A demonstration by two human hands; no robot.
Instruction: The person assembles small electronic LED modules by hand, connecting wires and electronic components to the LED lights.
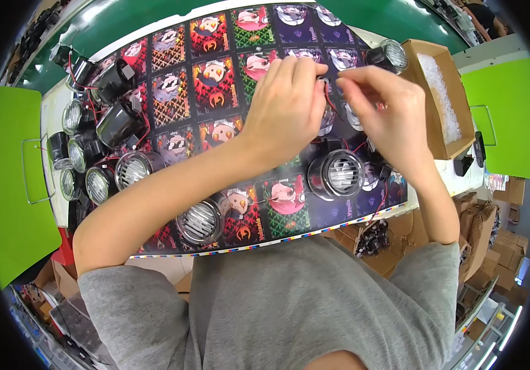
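My left hand is closed above the printed sheet, its fingers curled round a thin red and black wire that shows beside the fingertips. Just across the gap, my right hand makes a pinch of thumb and forefinger; whatever lies between them is too small to make out. Below both hands a round black lamp with a clear ribbed lens rests on the sheet, thin wires at its top. A similar lamp lies under my left forearm, near the sheet's front edge.
Several more black lamps with wires crowd the left of the table. One lamp stands at the back right, beside an open cardboard box with clear small pieces. The sheet of colourful cartoon cards covers the tabletop. Green chairs flank both sides.
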